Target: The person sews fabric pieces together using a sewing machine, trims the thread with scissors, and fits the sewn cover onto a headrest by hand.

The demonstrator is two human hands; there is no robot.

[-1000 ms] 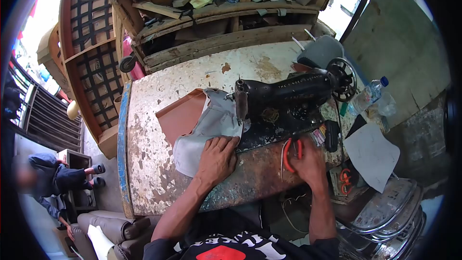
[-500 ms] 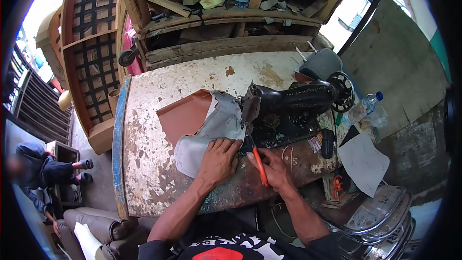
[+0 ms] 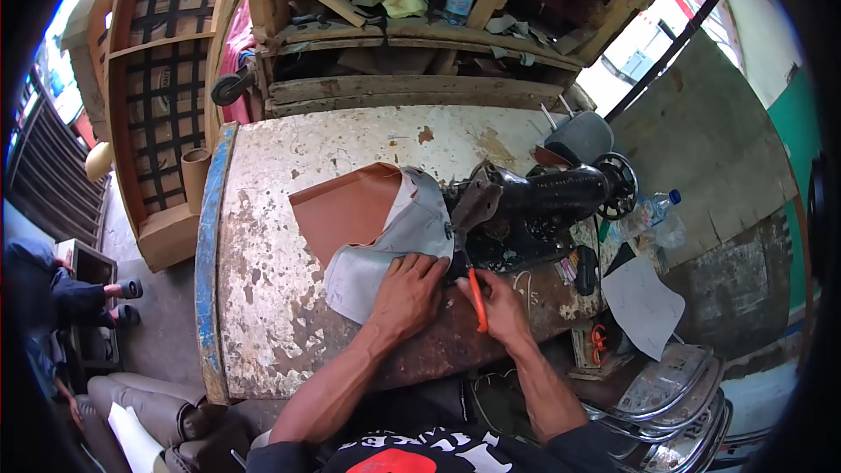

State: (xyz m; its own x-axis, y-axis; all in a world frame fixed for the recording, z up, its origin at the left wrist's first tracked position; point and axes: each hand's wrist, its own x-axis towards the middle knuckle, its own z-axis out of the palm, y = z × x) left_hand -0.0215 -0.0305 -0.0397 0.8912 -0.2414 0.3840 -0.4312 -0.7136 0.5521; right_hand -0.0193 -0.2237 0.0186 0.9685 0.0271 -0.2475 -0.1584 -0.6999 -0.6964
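Note:
A brown leatherette piece [image 3: 346,210] with a grey backing [image 3: 363,273] lies folded at the needle end of a black sewing machine [image 3: 534,201]. My left hand [image 3: 407,298] rests palm down on the grey side, fingers flat near the machine's needle area; its thumb is mostly hidden. My right hand [image 3: 504,311] is closed around orange-handled scissors [image 3: 478,298], seen edge-on. Their dark tips point up toward the machine's needle area and are hard to make out against it.
The worn table [image 3: 272,324] has a blue left edge [image 3: 208,254]. On the right are a grey cut piece [image 3: 642,307], a plastic bottle [image 3: 657,206], another orange-handled tool [image 3: 599,344] and stacked metal-framed stools [image 3: 666,385]. A seated person [image 3: 79,298] is at far left.
The camera view has shifted and turned slightly. Both hands hold nearly the same pose; the leatherette stays by the machine, and the scissors remain in my right hand, slightly more upright.

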